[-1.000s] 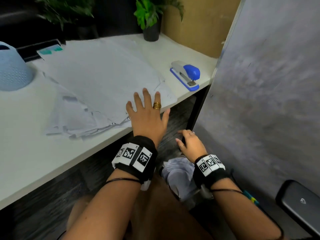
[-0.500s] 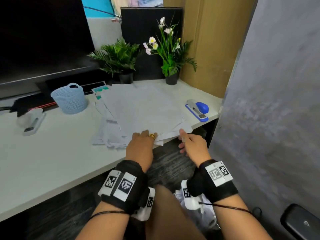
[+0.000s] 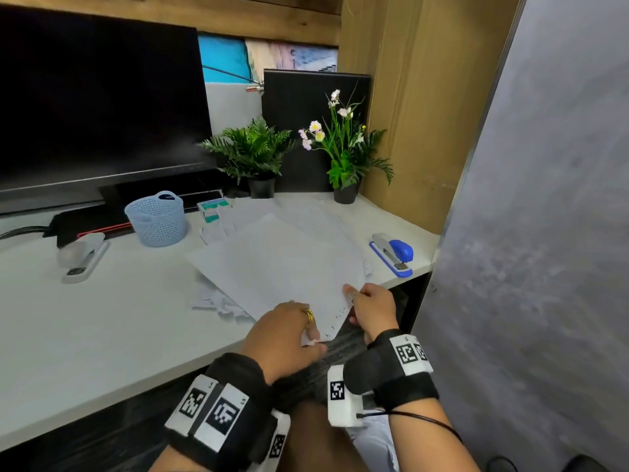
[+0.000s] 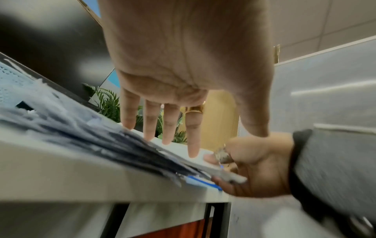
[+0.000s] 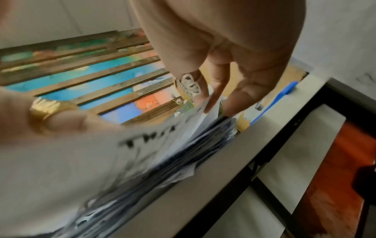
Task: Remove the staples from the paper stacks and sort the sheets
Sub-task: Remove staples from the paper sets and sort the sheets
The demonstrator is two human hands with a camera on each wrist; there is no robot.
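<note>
on the white surface (image 3: 102,335), going from the left, we note a pale stapler-like tool (image 3: 83,257) lying untouched, then a light blue basket (image 3: 156,219), both well apart from the work. next comes the paper pile (image 3: 282,264), a loose, fanned heap of white sheets at the front edge, with more sheets spread toward the two potted plants (image 3: 299,158) behind it. at the right end lies a blue stapler (image 3: 394,255), just beside the pile and also untouched.

the left hand (image 3: 286,335) rests on the near corner of the pile; the left wrist view shows its fingers (image 4: 168,122) straight, tips pressing down on the top sheet, so this grip is flat and holds nothing. the right hand (image 3: 371,308) is at the pile's front right edge; its grip is closed on the paper, thumb on top and fingers underneath a thin bundle that overhangs the surface edge.

we judge the task to be at its very start. no separate sorted stacks are visible, no pulled staples can be made out, and no removing tool is in either hand. whether the bundle in the right hand is stapled we cannot tell; the wrist views are blurred. what remains, in our judgement, is nearly everything: drawing one stack free of the heap, lifting its staple, and laying the sheets out by kind.
</note>
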